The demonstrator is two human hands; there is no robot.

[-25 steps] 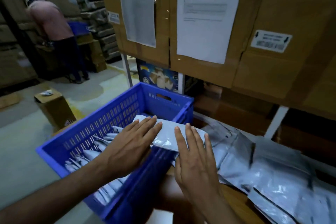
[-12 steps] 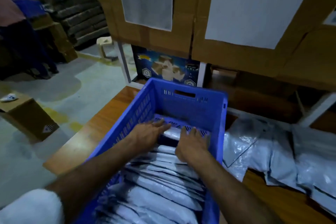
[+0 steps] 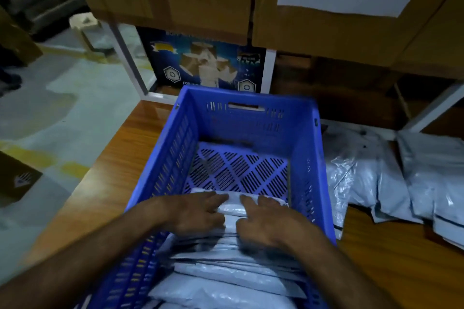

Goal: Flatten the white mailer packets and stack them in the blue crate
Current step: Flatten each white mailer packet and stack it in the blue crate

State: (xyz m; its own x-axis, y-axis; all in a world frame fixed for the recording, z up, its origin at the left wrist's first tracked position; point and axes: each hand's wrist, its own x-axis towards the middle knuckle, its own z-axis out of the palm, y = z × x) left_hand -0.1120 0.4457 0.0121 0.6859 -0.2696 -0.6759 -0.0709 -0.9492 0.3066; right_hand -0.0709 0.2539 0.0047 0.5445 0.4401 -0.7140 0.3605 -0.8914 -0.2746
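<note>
The blue crate stands on the wooden table right in front of me. Its near half holds a row of several overlapping white mailer packets; the far part of its slotted floor is bare. My left hand and my right hand lie palm down, side by side, on the farthest packet of the row. The fingers are spread and reach to its far edge, pressing on it without gripping it.
A loose pile of white mailer packets lies on the table to the right of the crate. Large cardboard boxes on a shelf hang over the back. A blue printed box stands behind the crate. A small carton sits on the floor at left.
One packet went from the crate's rim down into the crate. Both hands then drew back toward me onto the row, and my view tilted down over the crate.
</note>
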